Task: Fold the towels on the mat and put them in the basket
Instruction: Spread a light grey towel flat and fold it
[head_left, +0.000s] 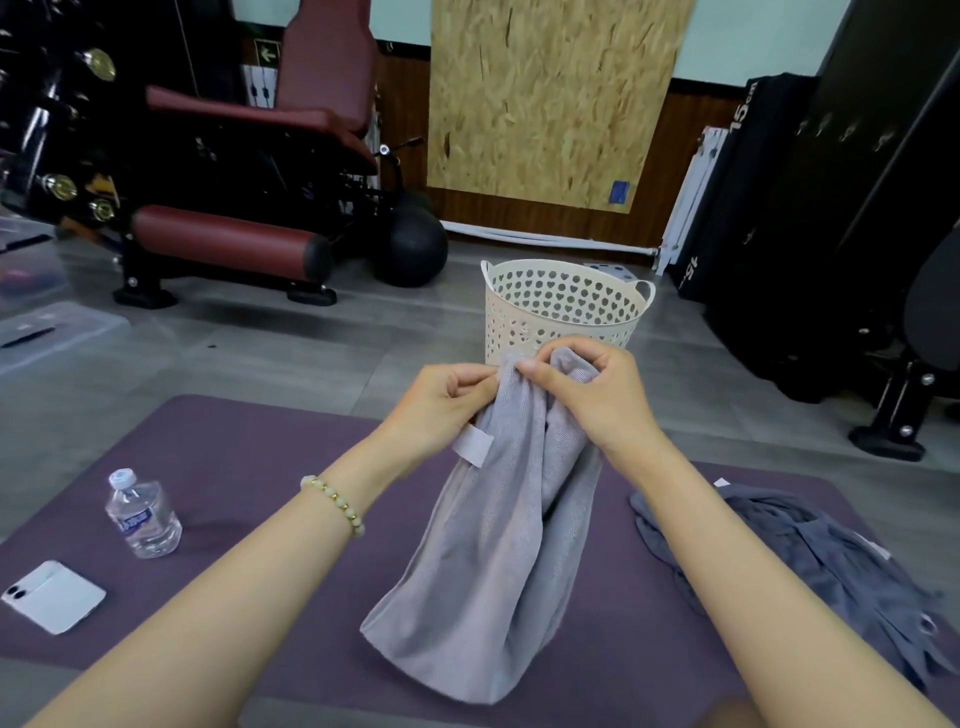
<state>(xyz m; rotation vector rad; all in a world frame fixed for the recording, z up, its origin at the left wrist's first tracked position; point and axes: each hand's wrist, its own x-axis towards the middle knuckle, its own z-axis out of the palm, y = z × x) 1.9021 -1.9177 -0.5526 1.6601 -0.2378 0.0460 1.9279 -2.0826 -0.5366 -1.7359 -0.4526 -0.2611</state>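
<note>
A light lilac-grey towel (498, 561) hangs bunched above the purple mat (249, 467), its lower end resting on the mat. My left hand (441, 405) pinches its top edge near a white label. My right hand (597, 395) grips the upper edge beside it, fingers curled round the cloth. A darker grey-blue towel (810, 571) lies crumpled on the mat at the right. The cream perforated basket (563, 304) stands on the floor just beyond the mat, behind my hands, and looks empty.
On the mat's left lie a small water bottle (143, 514) and a white phone (52, 596). A maroon gym machine (234, 223) and a black ball (415, 249) stand at the back left. Black gym equipment (831, 234) fills the right. A clear plastic box (47, 332) sits at the far left.
</note>
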